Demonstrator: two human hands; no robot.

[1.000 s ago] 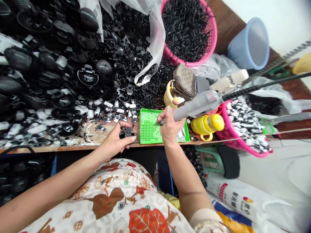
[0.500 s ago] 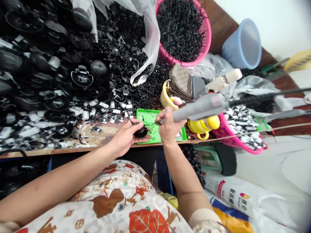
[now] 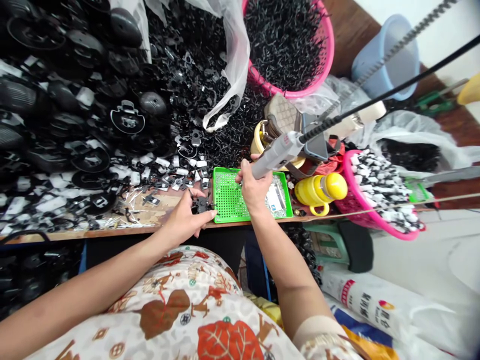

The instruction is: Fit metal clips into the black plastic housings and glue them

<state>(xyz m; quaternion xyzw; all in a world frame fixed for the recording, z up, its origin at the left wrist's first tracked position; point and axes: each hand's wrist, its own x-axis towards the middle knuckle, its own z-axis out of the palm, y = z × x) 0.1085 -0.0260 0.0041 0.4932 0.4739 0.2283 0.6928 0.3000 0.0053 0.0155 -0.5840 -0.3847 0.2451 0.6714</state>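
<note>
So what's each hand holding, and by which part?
Left hand: a black part, by its edge. Right hand: a grey tool, around its lower end.

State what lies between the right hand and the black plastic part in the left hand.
In the head view, the left side of the green rectangular perforated plastic tray lies between the right hand and the black part.

The right hand (image 3: 257, 189) wraps the lower end of a grey power tool (image 3: 278, 154), concealing it and masking part of a green tray (image 3: 225, 201), where silvery pieces (image 3: 229, 179) are too tiny to identify. Fingers of the left hand (image 3: 187, 215) partly cover a black plastic piece (image 3: 202, 203). The top edge crops a pink basket (image 3: 329, 52); a yellow object (image 3: 470, 91) and black cord (image 3: 390, 92) run off right.
</note>
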